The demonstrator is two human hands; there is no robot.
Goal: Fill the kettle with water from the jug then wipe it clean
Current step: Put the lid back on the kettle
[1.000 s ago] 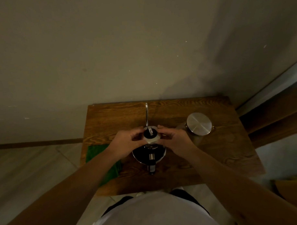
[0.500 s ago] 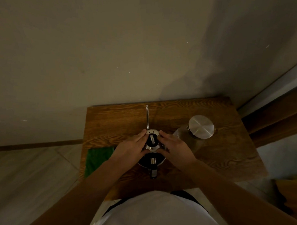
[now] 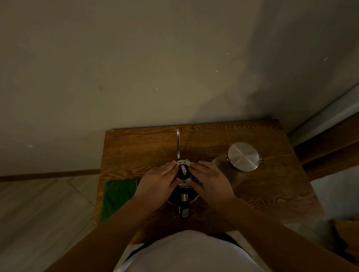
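Observation:
A metal gooseneck kettle (image 3: 183, 198) stands in the middle of the small wooden table (image 3: 268, 193), its thin spout pointing away from me and its handle toward me. Its round lid (image 3: 183, 172) with a dark knob sits over the kettle's top. My left hand (image 3: 158, 182) presses on the lid's left side and my right hand (image 3: 210, 180) on its right side, fingertips on the rim. A glass jug (image 3: 234, 164) with a shiny metal lid stands to the right of the kettle, apart from my hands. A green cloth (image 3: 118, 194) lies at the table's left edge.
The table stands against a plain wall, in a corner with a door frame (image 3: 327, 134) on the right. Tiled floor (image 3: 38, 212) lies to the left. A yellowish object (image 3: 353, 231) sits low at the right edge. The light is dim.
Both hands have lowered the lid from above the kettle onto its top and spread flatter over it. The jug and cloth have not moved.

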